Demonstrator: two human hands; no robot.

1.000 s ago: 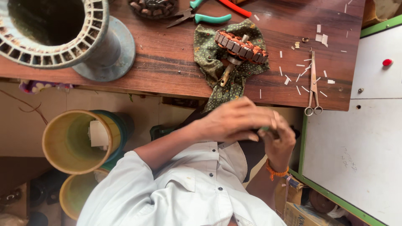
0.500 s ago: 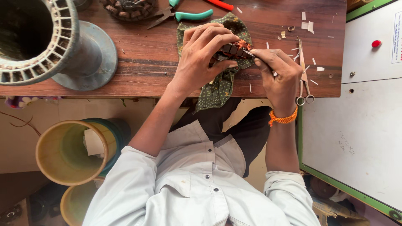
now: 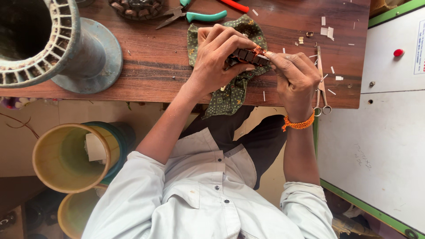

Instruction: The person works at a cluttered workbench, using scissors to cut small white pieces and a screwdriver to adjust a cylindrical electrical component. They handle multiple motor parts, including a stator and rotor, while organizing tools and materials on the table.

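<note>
My left hand grips a small dark wound motor core with copper wire showing, held just above a green patterned cloth on the wooden table. My right hand, with an orange thread band at the wrist, pinches a thin pale strip against the core's right end. Both hands' fingertips meet at the core.
Metal scissors lie just right of my right hand among paper scraps. Green-handled pliers and another wound piece lie at the far edge. A large metal slotted housing stands far left. Yellow buckets sit below; a white cabinet stands right.
A second ago both hands were together in my lap and the core lay on the cloth. They have risen to the table, and my left hand has taken hold of the core.
</note>
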